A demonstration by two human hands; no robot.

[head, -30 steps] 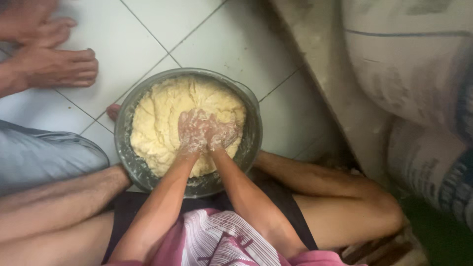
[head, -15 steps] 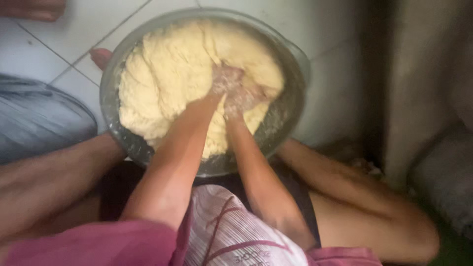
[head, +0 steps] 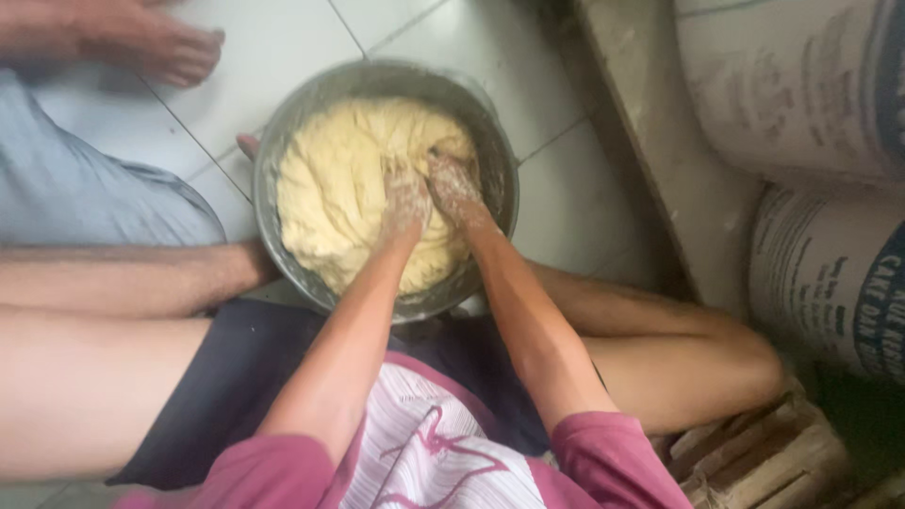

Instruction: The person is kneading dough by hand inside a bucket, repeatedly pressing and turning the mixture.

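Head view, with the metal bowl (head: 490, 203) as landmark. The bowl is sitting on the white tiled floor (head: 273, 47), between the person's folded legs, and a large mass of pale yellow dough (head: 330, 198) is filling most of it.

The left hand (head: 405, 200) is pressing down into the dough near the bowl's middle. Its fingers are curling downward and are coated in flour and dough; their tips are lying buried, so whether they are gripping a portion or only pushing cannot be told. The right hand (head: 454, 186) is lying just beside the left one, toward the bowl's right wall, likewise sunk into the dough with fingers bent and partly hidden; its grasp cannot be told either. The two hands are nearly touching.

Near the bowl's nearer rim, a pink garment with a striped white front (head: 424, 452) is showing. To the bowl's left, another person's grey shorts (head: 94, 198) are lying close, and that person's bare foot (head: 151, 42) is resting on the floor beyond the bowl's upper left. To the bowl's right, past a concrete ledge (head: 660, 141), printed white sacks (head: 801, 85) are stacking against each other.
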